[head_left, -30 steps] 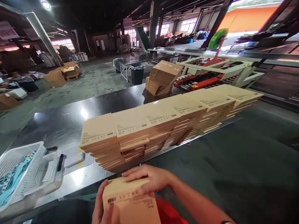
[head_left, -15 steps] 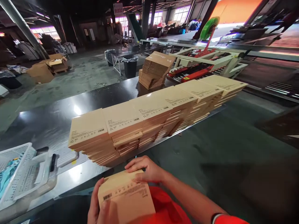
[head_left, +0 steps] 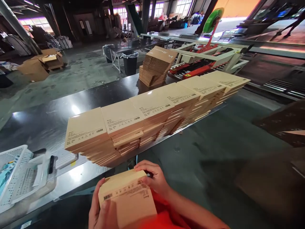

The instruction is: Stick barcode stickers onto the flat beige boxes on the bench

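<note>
Close to my body, both hands hold a flat tan cardboard box (head_left: 130, 202) with a barcode and small printed symbols. My left hand (head_left: 98, 205) grips its left side, thumb on the printed face. At the upper right corner, my right hand (head_left: 153, 178) is closed with the fingers over the far edge and the thumb on the face. Whether it is one box or several stacked together, I cannot tell. Just beyond my hands, a row of stacked tan boxes (head_left: 122, 119) with the same print runs along the edge of a dark metal table (head_left: 57, 106).
White plastic baskets (head_left: 14, 178) sit on the table at left. Folded brown cartons (head_left: 156, 66) are piled at its far end, beside a red and cream roller machine (head_left: 205, 60). A black bin (head_left: 130, 63) and open cartons (head_left: 35, 68) stand on the floor.
The camera view has shifted slightly, so the stacks sit a little further left and higher. My right hand has moved slightly at the box's upper right corner; both hands keep hold of it.
</note>
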Motion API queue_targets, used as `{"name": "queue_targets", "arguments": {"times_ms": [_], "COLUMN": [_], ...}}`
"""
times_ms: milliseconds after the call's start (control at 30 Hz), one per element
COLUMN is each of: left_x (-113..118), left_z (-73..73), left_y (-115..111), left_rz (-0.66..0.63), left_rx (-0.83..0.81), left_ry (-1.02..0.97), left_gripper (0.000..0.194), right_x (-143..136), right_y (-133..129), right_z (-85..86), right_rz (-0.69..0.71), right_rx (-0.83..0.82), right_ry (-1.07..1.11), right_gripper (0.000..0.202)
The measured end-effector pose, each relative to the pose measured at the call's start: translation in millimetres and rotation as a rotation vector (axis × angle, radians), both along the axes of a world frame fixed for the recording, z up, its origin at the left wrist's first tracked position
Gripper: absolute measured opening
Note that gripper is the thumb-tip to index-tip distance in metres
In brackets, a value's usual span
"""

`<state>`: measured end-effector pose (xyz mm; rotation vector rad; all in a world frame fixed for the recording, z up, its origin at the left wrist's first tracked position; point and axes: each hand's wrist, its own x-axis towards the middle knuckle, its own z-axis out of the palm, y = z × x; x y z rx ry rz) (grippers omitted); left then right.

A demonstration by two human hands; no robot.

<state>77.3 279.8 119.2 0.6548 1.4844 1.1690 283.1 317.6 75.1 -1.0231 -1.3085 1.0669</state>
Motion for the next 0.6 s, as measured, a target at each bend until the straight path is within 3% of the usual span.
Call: {"name": "queue_targets", "arguments": {"times_ms": [133,367,500,600], "left_x": [1,-3,-9,-15], "left_z": [2.2,1.6,-13.6,-31.5], "left_y": [1,11,19,25], "left_rz": [0.023,-0.018,-0.047,0.01], "left_rx": [-0.064,-0.014,0.029,0.047], "left_ry": [-0.114,-0.046,-0.066,0.025], "left_gripper": [0.067,0.053,0.045,0.045], "right_x": [-4,-10,-18,-25], "right_y": [3,8,11,13], "right_z": [6.3,17.8,12.8,8.1], "right_rz": [0.013,0.108,0.107,0.067], "right_rx": [-0.075,-0.216,-0.234,-0.239], "right_ry": [-0.041,-0.064,-0.122,-0.141], "right_gripper": [0.037,0.03,0.029,0.032]}}
